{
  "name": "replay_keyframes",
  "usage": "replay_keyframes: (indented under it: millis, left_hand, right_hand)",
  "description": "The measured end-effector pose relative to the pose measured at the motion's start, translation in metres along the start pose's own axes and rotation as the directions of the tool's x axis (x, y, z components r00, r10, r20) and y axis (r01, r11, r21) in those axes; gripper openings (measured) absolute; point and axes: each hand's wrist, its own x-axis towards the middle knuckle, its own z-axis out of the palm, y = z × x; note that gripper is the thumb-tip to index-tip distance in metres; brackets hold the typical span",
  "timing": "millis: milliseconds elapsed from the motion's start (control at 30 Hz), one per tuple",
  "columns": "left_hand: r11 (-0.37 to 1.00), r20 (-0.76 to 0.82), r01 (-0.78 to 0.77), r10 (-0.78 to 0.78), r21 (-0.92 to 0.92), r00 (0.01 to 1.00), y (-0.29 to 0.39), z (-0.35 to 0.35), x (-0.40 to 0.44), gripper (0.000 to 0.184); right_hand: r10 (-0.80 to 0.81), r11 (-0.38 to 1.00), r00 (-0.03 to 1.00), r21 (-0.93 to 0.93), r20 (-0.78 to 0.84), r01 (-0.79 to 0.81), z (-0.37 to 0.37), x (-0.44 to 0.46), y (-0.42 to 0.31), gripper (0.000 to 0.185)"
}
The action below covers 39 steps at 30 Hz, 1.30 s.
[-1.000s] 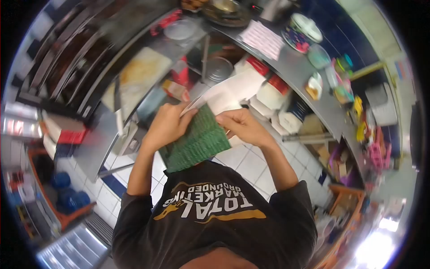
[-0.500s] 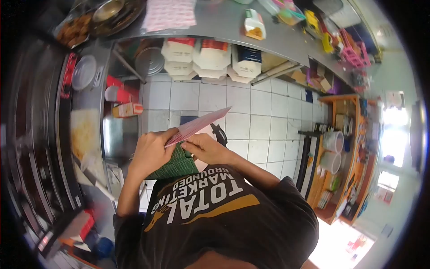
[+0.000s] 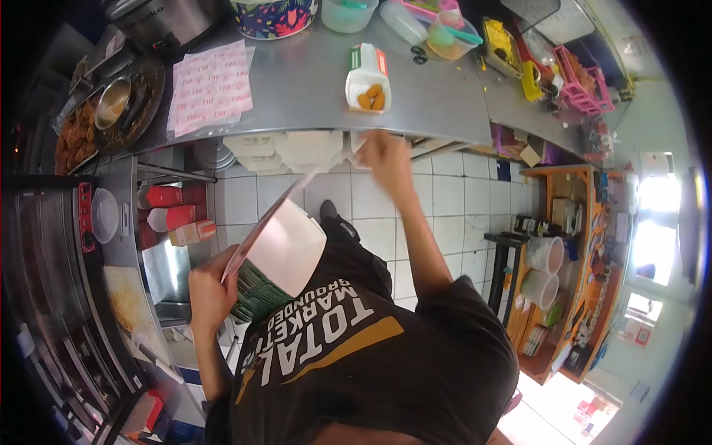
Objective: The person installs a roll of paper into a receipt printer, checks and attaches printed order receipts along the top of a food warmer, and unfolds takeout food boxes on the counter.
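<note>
My left hand (image 3: 211, 289) is closed on a stack of flat cardboard food cartons, white on the face (image 3: 294, 245) and green along the layered edges. A thin pinkish sheet (image 3: 256, 231) stands up along the same stack, by the fingers. My right hand (image 3: 387, 159) is raised at the counter's front edge, its fingers curled and smeared by motion; whether it holds anything cannot be made out. Just beyond it, on the counter, stands an open white carton (image 3: 367, 70) with green and red flaps. Several golden nuggets (image 3: 371, 98) lie in it.
Pink printed wrapping papers (image 3: 213, 85) lie on the steel counter (image 3: 297, 89). A pan (image 3: 130, 111) and fried food (image 3: 76, 133) are at the left. Scissors (image 3: 419, 55), tubs and a pink basket (image 3: 586, 85) stand right. White boxes (image 3: 256, 152) sit under the counter.
My right hand has left the stack and moved up and forward to the counter edge. The stack has tipped, showing its white face. My view has shifted towards the counter.
</note>
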Motion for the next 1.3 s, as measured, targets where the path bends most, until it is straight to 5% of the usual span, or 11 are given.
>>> replay_keyframes:
  millis: [67, 167, 233, 700, 867, 967, 1000, 1033, 1167, 1233, 1300]
  left_hand:
    - [0.989, -0.045, 0.145, -0.146, -0.034, 0.988, 0.007, 0.008, 0.007, 0.026]
    - [0.974, -0.087, 0.217, -0.222, -0.067, 0.971, 0.006, 0.020, 0.019, 0.024]
    - [0.982, -0.118, 0.176, -0.182, -0.066, 0.976, 0.015, 0.026, 0.029, 0.020]
    - [0.967, 0.064, 0.146, -0.136, -0.207, 0.989, 0.032, 0.060, 0.141, 0.032]
    - [0.967, -0.270, 0.104, -0.168, -0.234, 0.948, 0.079, 0.089, 0.201, 0.029]
    - [0.946, -0.274, 0.173, -0.249, -0.272, 0.929, 0.106, 0.095, 0.239, 0.035]
    - [0.925, -0.204, 0.256, -0.318, -0.283, 0.926, 0.112, 0.093, 0.242, 0.040]
    - [0.915, -0.232, 0.291, -0.358, -0.278, 0.904, 0.114, 0.095, 0.246, 0.040]
    - [0.900, -0.221, 0.283, -0.365, -0.332, 0.904, 0.145, 0.110, 0.279, 0.027]
    - [0.965, -0.216, 0.183, -0.222, -0.188, 0.951, 0.168, 0.105, 0.306, 0.022]
    - [0.995, -0.237, 0.048, -0.069, -0.091, 0.969, 0.189, 0.100, 0.328, 0.018]
  right_hand:
    - [0.006, 0.818, 0.964, -0.554, -0.265, -0.157, -0.008, 0.089, 0.087, 0.031]
    - [0.103, 0.741, 0.961, -0.625, -0.257, -0.246, -0.002, 0.160, 0.178, 0.036]
    - [0.161, 0.856, 0.984, -0.486, -0.075, -0.177, -0.002, 0.184, 0.207, 0.032]
    - [0.424, 0.861, 0.759, -0.040, -0.494, -0.507, -0.279, 0.170, 0.334, 0.028]
    - [0.627, 0.757, 0.358, 0.433, -0.692, -0.490, -0.382, 0.206, 0.440, 0.030]
    - [0.504, 0.756, 0.272, 0.267, -0.820, -0.597, -0.462, 0.224, 0.613, 0.036]
    - [0.458, 0.510, 0.524, -0.271, -0.718, -0.817, -0.482, 0.230, 0.588, 0.047]
    - [0.378, 0.139, 0.736, -0.751, -0.562, -0.645, -0.503, 0.235, 0.558, 0.060]
    - [0.513, 0.228, 0.457, -0.398, -0.727, -0.889, -0.546, 0.268, 0.572, 0.065]
    - [0.065, 0.656, 0.462, -0.312, -0.884, -0.688, -0.480, 0.290, 0.468, 0.045]
    - [0.161, 0.977, 0.881, 0.196, -0.446, -0.079, -0.373, 0.289, 0.305, 0.025]
